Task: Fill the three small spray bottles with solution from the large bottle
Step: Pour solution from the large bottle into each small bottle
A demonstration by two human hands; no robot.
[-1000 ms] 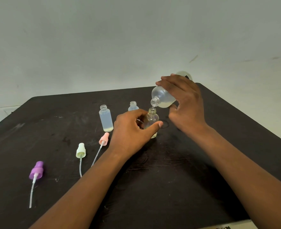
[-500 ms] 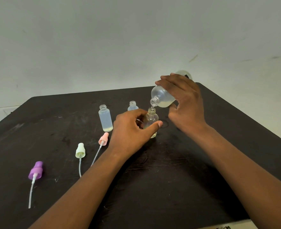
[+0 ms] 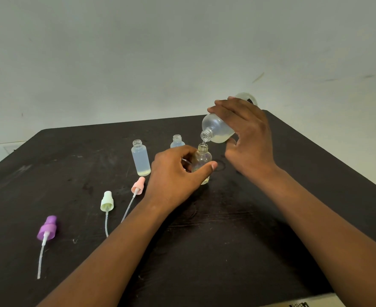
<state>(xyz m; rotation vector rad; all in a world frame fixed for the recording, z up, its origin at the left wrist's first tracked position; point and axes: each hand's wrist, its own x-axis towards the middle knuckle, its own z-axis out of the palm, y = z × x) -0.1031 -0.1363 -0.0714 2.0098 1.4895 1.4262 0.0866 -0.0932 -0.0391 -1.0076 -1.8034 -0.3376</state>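
— Where's the large bottle (image 3: 218,129)?
— Tilted in the right hand (image 3: 249,138), fingers wrapped round it, mouth just above the small bottle (image 3: 201,161) standing on the bench (image 3: 227,240).
— The left hand (image 3: 176,176)?
— Fingers closed around that small bottle.

- My right hand (image 3: 248,138) is gripping the large bottle (image 3: 218,129), tilting it so its open neck is pointing down just past my fingertips.
- A thin stream is falling from that neck into the small clear bottle (image 3: 202,162).
- My left hand (image 3: 176,176) is wrapping around that small bottle, thumb lying across its front, steadying it upright on the black table (image 3: 227,240).
- Beyond my left fingers, a bluish bottle (image 3: 177,141) is standing open; to their left a taller bottle (image 3: 141,157) is holding a little liquid.
- Left of my left wrist, pink (image 3: 138,185), pale green (image 3: 107,201) and purple (image 3: 47,228) spray caps are lying on their sides, tubes trailing toward me.
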